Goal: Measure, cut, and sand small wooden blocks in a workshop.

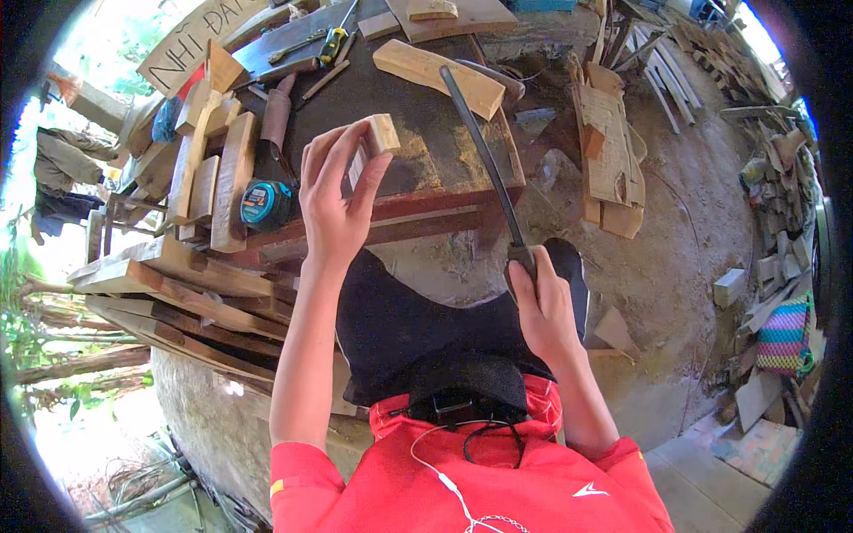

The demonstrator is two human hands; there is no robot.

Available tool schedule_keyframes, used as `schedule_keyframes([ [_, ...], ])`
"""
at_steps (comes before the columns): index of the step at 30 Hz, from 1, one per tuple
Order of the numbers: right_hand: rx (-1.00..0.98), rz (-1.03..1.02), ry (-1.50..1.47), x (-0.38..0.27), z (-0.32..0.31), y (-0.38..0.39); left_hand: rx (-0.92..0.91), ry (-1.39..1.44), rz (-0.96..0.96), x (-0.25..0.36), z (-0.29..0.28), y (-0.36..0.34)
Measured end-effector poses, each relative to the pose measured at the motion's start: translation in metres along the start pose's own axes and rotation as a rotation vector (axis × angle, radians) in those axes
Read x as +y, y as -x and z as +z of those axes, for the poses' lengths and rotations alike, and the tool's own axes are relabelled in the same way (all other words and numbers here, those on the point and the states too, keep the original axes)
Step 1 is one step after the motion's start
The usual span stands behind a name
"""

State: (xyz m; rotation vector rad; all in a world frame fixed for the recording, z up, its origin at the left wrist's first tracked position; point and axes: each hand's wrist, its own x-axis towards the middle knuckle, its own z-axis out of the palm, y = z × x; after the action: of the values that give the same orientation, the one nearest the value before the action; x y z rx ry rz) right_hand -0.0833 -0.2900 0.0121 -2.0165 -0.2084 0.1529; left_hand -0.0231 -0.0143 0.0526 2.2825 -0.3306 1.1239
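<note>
My left hand (340,194) is raised over the front edge of a dark wooden workbench (444,197). Its fingers and thumb grip a small pale wood block (385,133) by its sides. My right hand (544,302) is wrapped round the dark handle of a long, narrow metal file (484,153). The file slants up and away, apart from the block, its tip overlapping a pale wood plank (404,62) that lies on the bench. A blue and black tape measure (265,206) is to the left of my left hand.
Wood offcuts (233,182) crowd the bench's left side, near a yellow-and-black screwdriver (333,43). Long boards (178,275) are stacked lower left. On the dusty floor to the right are wooden pieces (611,151), a pale block (729,288) and a striped woven bag (784,333).
</note>
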Motion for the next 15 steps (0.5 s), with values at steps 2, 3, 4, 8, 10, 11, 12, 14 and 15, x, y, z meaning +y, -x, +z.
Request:
schedule_keyframes([
  [2,-0.034,0.001,-0.001,0.001,-0.005,0.002,0.018,0.008,-0.004,0.007,0.000,0.000],
  [3,-0.031,-0.026,-0.015,0.002,-0.007,0.003,0.031,0.020,-0.016,0.010,0.000,0.000],
  [4,-0.019,-0.042,-0.016,0.002,-0.008,0.004,0.040,0.020,-0.020,0.014,0.000,0.000],
  [8,-0.035,0.010,-0.030,0.002,-0.011,0.006,0.061,0.114,-0.053,0.024,0.005,-0.003],
  [10,-0.062,-0.002,-0.035,-0.001,-0.013,0.006,0.056,0.176,-0.087,0.028,0.008,-0.004],
  [11,-0.086,0.020,-0.029,-0.002,-0.014,0.006,0.055,0.173,-0.065,0.030,0.010,-0.004],
  [12,-0.085,0.004,-0.035,-0.005,-0.015,0.006,0.053,0.302,-0.158,0.032,0.012,-0.004],
  [14,-0.114,-0.094,-0.036,-0.010,-0.019,0.006,0.052,0.432,-0.253,0.034,0.015,-0.004],
  [15,-0.106,-0.117,-0.034,-0.013,-0.021,0.005,-0.005,0.551,-0.329,0.035,0.016,-0.004],
])
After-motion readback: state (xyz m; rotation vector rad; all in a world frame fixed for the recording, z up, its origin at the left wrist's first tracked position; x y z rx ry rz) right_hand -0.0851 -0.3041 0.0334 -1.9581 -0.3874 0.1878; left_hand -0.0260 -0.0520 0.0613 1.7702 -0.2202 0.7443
